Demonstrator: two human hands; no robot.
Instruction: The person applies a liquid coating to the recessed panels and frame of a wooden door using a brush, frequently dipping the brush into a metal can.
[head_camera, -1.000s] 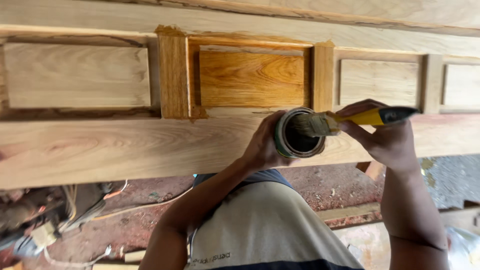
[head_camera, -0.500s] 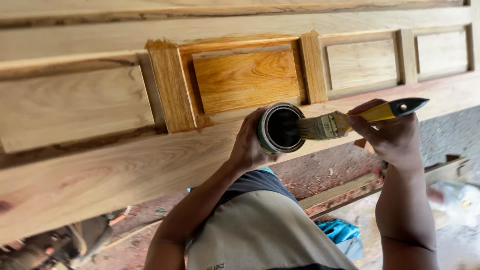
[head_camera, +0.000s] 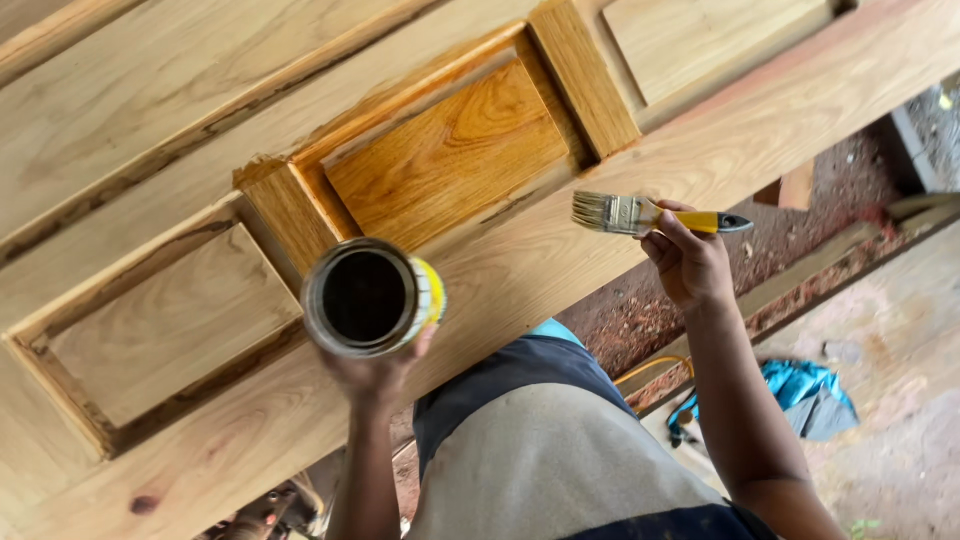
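Note:
My left hand (head_camera: 375, 375) holds up a round metal can (head_camera: 368, 297) with a yellow side; its open top shows dark liquid. My right hand (head_camera: 688, 262) grips a flat paintbrush (head_camera: 640, 214) by its yellow and black handle, bristles pointing left, held apart from the can. Both hover over a long panelled wooden door (head_camera: 160, 90) lying flat. One raised panel (head_camera: 450, 155) and its frame are glossy golden-brown, wet-looking; the neighbouring panels (head_camera: 165, 320) are pale and bare.
Below the door's near edge lies reddish dirt ground (head_camera: 780, 225) with wooden battens. A blue cloth (head_camera: 800, 385) and a yellow cord (head_camera: 655, 368) lie on pale floor at the right. Tangled tools show at the bottom left (head_camera: 265, 515).
The brush has come out of the can and moved right, away from it. The can has shifted left and lower. My view has rolled, so the door now runs diagonally.

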